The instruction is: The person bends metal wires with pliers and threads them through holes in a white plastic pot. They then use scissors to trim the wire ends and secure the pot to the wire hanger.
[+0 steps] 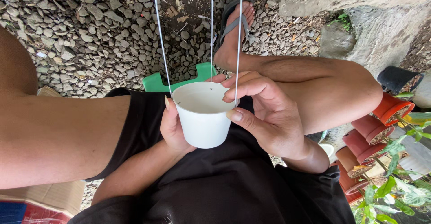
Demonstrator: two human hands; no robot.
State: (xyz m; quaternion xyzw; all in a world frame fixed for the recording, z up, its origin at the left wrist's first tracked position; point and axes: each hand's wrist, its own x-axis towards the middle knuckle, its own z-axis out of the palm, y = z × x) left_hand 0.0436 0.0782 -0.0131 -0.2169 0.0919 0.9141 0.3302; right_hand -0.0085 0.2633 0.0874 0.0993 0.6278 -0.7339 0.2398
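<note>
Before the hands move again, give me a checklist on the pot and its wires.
1. Left hand cups the white pot from the side: ok.
2. Right hand grips the rim, thumb outside, fingers over the edge: ok.
3. Three wires run taut up from the rim: ok.
4. Wire hooks seated in the rim holes: cannot tell, too small.
5. Pot upright: ok.
6. Pot empty: ok; small drain holes show in the bottom.
</note>
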